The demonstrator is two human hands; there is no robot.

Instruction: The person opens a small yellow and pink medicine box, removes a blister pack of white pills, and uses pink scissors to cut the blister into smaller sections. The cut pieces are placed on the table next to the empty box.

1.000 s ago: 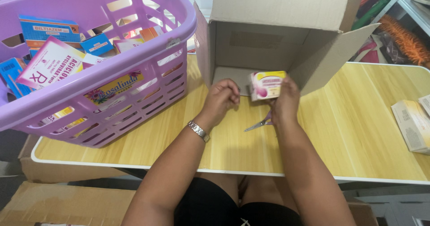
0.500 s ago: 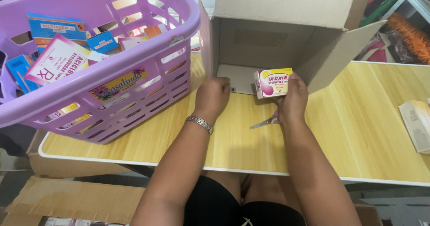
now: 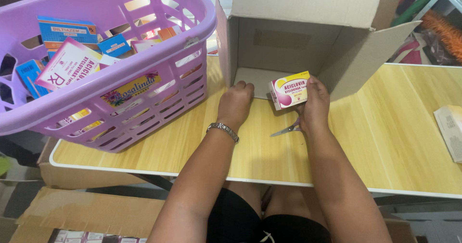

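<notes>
My right hand (image 3: 315, 105) holds a small pink, white and yellow medicine box (image 3: 288, 90) at the mouth of an open cardboard carton (image 3: 298, 40) that lies on its side on the wooden table (image 3: 385, 137). Small scissors (image 3: 285, 130) lie on the table under that hand; whether the fingers also grip them I cannot tell. My left hand (image 3: 236, 103), with a metal watch at the wrist, rests knuckles-up on the table at the carton's lower edge, fingers curled, holding nothing I can see.
A purple plastic basket (image 3: 120, 93) with several medicine boxes stands at the table's left. A pale flat package (image 3: 450, 130) lies at the right edge. Flattened cardboard (image 3: 96, 211) lies on the floor below, and cluttered shelves stand at the back right.
The view has shifted slightly. My left hand slid a little left along the carton's edge and flattened onto the table. My right hand still holds the medicine box at the carton's opening.
</notes>
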